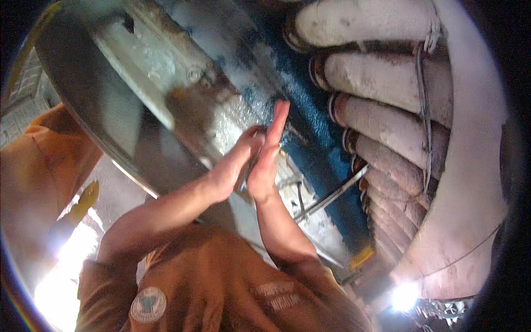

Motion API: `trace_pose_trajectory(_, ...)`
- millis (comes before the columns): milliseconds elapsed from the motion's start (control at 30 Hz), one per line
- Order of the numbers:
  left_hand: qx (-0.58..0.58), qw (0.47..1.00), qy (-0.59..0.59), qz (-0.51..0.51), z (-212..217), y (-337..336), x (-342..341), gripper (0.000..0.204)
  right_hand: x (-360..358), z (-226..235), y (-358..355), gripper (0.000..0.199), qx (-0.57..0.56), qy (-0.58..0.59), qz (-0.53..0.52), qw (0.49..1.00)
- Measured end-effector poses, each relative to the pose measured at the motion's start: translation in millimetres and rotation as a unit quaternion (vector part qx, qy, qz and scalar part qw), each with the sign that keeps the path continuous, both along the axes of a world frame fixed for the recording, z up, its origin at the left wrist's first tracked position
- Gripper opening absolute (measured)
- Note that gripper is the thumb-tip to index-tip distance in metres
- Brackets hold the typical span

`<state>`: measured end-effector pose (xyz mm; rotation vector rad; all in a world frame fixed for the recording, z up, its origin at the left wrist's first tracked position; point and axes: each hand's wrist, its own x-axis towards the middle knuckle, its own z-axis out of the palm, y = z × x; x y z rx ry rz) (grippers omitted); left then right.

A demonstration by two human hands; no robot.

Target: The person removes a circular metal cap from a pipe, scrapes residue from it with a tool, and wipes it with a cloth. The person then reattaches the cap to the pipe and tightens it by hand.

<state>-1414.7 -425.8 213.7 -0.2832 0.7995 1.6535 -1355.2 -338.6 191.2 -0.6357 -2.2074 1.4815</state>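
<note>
In the middle of the view my two hands meet, palm facing palm. My right hand [267, 157] is upright with its fingers stretched out and pressed side by side. Against it lies my left hand [229, 166], its fingers reaching up and partly hidden behind the right. I make out nothing held between them, though the narrow gap is dark. Just beyond my hands is a wet, shiny metal surface [221, 119], bordered by a blue, wet-looking strip [315, 127].
Thick pale padded rolls [381, 72] stand in a row at the right, crossed by a cord [425, 122]. A curved dark metal panel [83, 66] is at the left, beside a person in an orange-brown garment [44, 155]. A thin bar [332, 193] slants near my right forearm.
</note>
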Motion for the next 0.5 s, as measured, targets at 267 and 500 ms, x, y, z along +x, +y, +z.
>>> trace_pose_trajectory(267,-0.166,0.983,-0.053,-0.049,-28,-23,-15,0.055,28,28,67,0.08,-0.144,0.051,-0.244,0.958)
trace_pose_trajectory(500,-0.071,0.993,-0.096,-0.023,-7,-11,-2,0.042,4,12,11,0.083,-0.035,-0.07,-0.017,0.997)
